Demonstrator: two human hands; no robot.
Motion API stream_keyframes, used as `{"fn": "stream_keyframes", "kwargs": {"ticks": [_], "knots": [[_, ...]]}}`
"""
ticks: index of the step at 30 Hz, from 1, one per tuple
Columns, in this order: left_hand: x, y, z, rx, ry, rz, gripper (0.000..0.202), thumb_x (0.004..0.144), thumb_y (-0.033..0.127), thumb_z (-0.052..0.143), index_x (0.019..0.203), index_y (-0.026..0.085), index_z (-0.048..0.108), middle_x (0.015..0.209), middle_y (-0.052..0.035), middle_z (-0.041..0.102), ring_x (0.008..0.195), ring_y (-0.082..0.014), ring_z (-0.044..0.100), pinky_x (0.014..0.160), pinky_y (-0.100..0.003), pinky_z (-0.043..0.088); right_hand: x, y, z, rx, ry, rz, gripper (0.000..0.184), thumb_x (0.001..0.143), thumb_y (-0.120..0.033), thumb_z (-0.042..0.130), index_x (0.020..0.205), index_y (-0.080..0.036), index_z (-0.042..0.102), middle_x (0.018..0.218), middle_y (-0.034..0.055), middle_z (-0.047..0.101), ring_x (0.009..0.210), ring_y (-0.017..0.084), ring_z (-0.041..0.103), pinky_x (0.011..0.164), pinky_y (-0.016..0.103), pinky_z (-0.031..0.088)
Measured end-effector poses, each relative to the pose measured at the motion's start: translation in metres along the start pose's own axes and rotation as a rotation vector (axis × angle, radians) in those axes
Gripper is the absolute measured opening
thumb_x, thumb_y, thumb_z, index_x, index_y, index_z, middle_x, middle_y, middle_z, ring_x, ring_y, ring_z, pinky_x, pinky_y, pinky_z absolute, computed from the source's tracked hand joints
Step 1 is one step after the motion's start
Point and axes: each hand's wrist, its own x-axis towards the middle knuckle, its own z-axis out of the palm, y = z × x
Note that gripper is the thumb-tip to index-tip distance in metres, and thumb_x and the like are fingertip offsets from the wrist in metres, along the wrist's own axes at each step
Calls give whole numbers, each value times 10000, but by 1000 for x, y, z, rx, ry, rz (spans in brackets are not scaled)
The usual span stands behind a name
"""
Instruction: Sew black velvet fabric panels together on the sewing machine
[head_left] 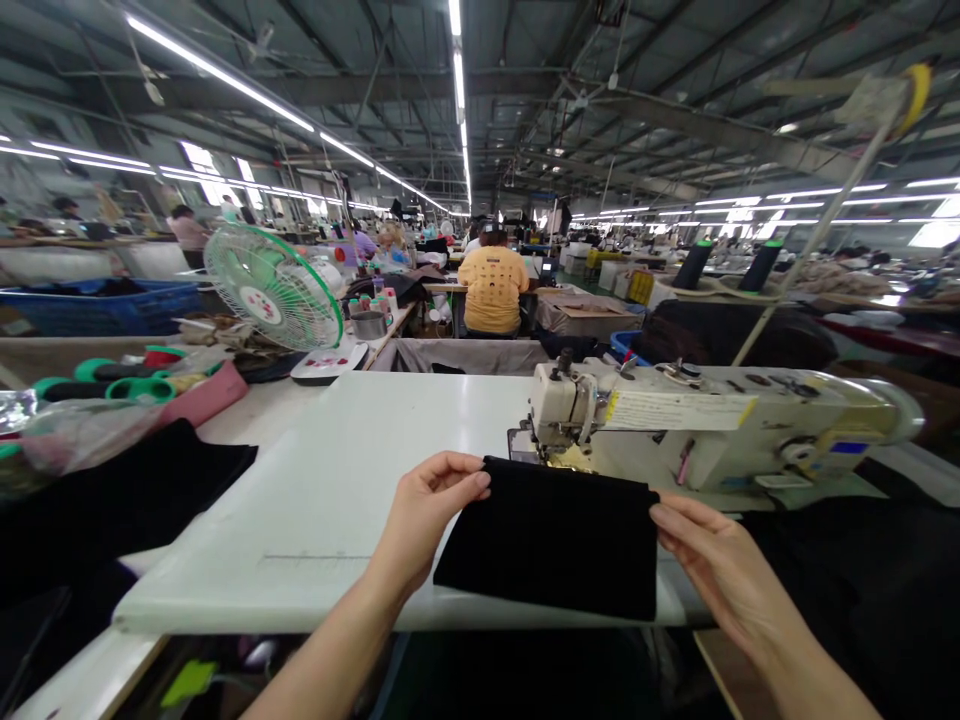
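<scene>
A piece of black fabric (555, 545) hangs between my two hands over the front of the white sewing table (360, 470). Its upper edge looks folded. My left hand (435, 500) pinches the upper left corner between thumb and fingers. At the upper right corner, my right hand (697, 535) grips the cloth the same way. Just beyond the fabric stands a sewing machine (720, 430), its needle head (562, 410) behind the cloth's top edge. The fabric hides part of the machine's bed.
Dark cloth (862, 580) lies to the right, and more black cloth (127, 480) to the left. A green-rimmed fan (274, 285), thread spools (135, 385) and a pink box (206, 405) sit at the left. A person in a yellow shirt (493, 285) sits ahead.
</scene>
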Motion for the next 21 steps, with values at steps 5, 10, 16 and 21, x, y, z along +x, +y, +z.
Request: {"fn": "stream_keyframes", "kwargs": {"ticks": [5,10,16,21], "knots": [[0,-1,4,-30,2,-3,270,625,363,848,791,168,761,790,-32,719,731,-154,657,721,-265,571,0,-1,1,45,26,-3,387,440,-354,969,759,-192,821,802,62,755,606,127,563,523,219,513],[1,2,9,19,31,56,221,632,361,819,715,172,741,737,-13,688,666,-128,604,607,-225,546,1,0,0,47,43,-18,394,442,-363,975,764,-197,820,761,30,739,580,92,530,537,182,511],[1,4,11,146,74,112,225,661,386,776,702,174,713,717,-8,674,537,-100,510,467,-213,445,1,2,0,60,65,-13,398,455,-368,972,773,-186,816,721,31,725,587,105,549,538,181,512],[1,4,12,164,82,114,233,652,393,779,705,178,706,713,-9,674,547,-106,513,503,-226,448,0,2,1,58,61,-14,402,456,-366,972,778,-182,817,707,28,716,579,99,535,524,171,493]]}}
